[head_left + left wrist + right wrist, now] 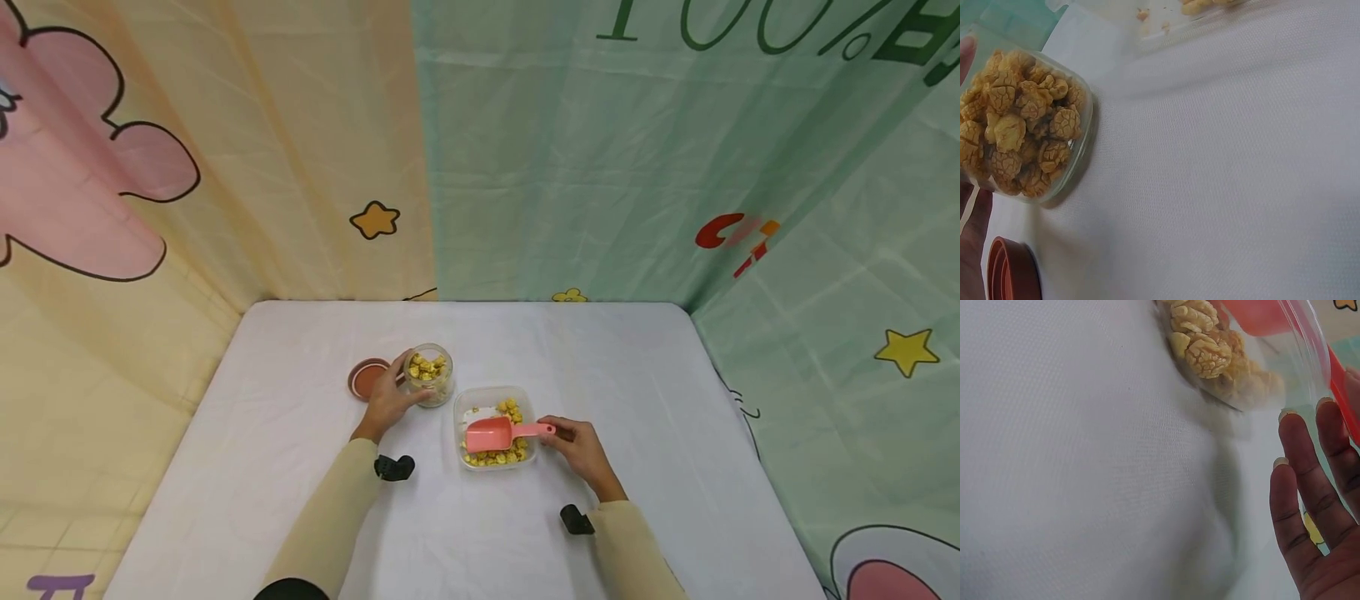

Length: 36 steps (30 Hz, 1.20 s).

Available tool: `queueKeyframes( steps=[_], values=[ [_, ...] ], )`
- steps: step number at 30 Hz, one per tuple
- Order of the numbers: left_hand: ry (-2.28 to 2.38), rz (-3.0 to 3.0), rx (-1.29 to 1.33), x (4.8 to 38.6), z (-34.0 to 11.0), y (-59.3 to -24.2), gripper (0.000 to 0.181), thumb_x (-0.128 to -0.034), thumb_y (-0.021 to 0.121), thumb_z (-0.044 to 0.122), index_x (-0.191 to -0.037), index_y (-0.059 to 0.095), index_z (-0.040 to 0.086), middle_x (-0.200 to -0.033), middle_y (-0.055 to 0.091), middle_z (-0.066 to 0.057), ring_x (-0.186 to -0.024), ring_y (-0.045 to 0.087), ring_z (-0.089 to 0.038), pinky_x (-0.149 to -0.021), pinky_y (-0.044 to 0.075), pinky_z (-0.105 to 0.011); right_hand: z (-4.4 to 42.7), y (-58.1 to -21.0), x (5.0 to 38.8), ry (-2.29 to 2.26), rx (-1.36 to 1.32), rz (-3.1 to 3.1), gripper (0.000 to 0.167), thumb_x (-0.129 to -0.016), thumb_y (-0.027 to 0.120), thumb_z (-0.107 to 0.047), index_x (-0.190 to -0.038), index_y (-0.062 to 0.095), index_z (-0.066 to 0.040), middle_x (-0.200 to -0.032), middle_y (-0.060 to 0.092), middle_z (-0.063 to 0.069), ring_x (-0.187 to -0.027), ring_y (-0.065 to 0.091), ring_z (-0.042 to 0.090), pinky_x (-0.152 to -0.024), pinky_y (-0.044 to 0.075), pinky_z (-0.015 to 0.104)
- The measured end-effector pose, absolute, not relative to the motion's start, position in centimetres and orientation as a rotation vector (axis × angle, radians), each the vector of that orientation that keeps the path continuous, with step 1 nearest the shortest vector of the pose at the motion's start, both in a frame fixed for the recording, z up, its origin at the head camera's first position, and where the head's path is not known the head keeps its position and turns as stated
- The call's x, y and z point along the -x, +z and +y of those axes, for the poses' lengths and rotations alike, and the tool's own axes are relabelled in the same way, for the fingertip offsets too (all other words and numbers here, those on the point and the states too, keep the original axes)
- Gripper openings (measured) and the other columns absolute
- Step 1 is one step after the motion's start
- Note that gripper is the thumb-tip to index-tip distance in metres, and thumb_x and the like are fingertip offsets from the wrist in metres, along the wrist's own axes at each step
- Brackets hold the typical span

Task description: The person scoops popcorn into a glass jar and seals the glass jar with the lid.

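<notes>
My left hand [384, 406] grips a glass jar [435, 395] from its left side, thumb at the front. Caramel popcorn [1019, 125] fills a good part of the jar. With my right hand [582, 451] I pinch the handle of a pink scoop [491, 434]. The scoop's bowl lies over a clear plastic container [460, 410] that holds more popcorn [497, 457], mostly along its right and front sides. In the right wrist view, several fingers [1307, 462] stretch out below the handle. Whether the scoop holds popcorn I cannot tell.
A round brown lid [366, 380] lies on the white table [300, 467], left of the jar and behind my left hand. Printed curtains [555, 167] hang behind the table and along both sides. A dark device is strapped at each wrist.
</notes>
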State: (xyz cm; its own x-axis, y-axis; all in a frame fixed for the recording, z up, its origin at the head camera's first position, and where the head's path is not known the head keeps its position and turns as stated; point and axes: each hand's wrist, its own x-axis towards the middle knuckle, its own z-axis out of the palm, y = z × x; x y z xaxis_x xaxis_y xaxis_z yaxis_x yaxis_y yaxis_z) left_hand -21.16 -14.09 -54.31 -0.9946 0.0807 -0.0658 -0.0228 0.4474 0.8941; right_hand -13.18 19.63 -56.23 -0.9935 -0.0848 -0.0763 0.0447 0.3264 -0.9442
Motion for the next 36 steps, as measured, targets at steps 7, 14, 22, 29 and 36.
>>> queueKeyframes(
  steps=[7, 14, 22, 29, 36],
  values=[
    [1.601, 2.598, -0.075, 21.2, -14.1, -54.6, 0.090, -0.0766, 0.082, 0.013, -0.151, 0.030, 0.008, -0.149, 0.039, -0.020, -0.137, 0.037, -0.034, -0.113, 0.035, -0.042, 19.6, -55.7, 13.0, -1.705, 0.015, 2.493, 0.032, -0.085, 0.072, -0.010, -0.116, 0.069, -0.003, -0.102, 0.068, 0.011, -0.080, 0.061, 0.017, -0.063, 0.050, 0.023],
    [1.579, 2.589, -0.053, 21.2, -14.2, -54.6, 0.091, -0.0775, 0.082, 0.015, -0.151, 0.029, 0.010, -0.150, 0.037, -0.019, -0.137, 0.036, -0.035, -0.113, 0.035, -0.043, 19.1, -51.8, 12.8, -1.627, 0.032, 2.591, 0.035, -0.088, 0.069, -0.009, -0.119, 0.064, 0.005, -0.103, 0.066, 0.016, -0.097, 0.061, 0.028, -0.084, 0.053, 0.031],
    [1.559, 2.568, -0.010, 21.1, -14.1, -54.7, 0.092, -0.0776, 0.082, 0.018, -0.152, 0.028, 0.012, -0.153, 0.033, -0.017, -0.138, 0.035, -0.035, -0.113, 0.035, -0.044, 19.4, -50.2, 15.3, -1.634, 0.180, 2.647, 0.037, -0.090, 0.068, -0.015, -0.123, 0.063, 0.003, -0.114, 0.064, 0.021, -0.105, 0.060, 0.032, -0.092, 0.051, 0.042],
    [1.551, 2.570, 0.002, 21.2, -14.1, -54.7, 0.093, -0.0778, 0.082, 0.019, -0.152, 0.027, 0.013, -0.153, 0.034, -0.016, -0.138, 0.035, -0.035, -0.113, 0.035, -0.044, 18.9, -48.0, 17.6, -1.539, 0.421, 2.647, 0.043, -0.088, 0.072, -0.021, -0.126, 0.062, -0.003, -0.119, 0.064, 0.016, -0.108, 0.060, 0.033, -0.093, 0.052, 0.049],
    [1.542, 2.577, -0.006, 21.2, -14.1, -54.7, 0.092, -0.0779, 0.081, 0.018, -0.152, 0.027, 0.013, -0.152, 0.034, -0.016, -0.137, 0.036, -0.035, -0.113, 0.035, -0.044, 16.7, -45.6, 19.9, -1.450, 0.582, 2.575, 0.048, -0.086, 0.074, -0.019, -0.129, 0.060, -0.004, -0.128, 0.061, 0.015, -0.114, 0.058, 0.033, -0.097, 0.050, 0.048]
  ],
)
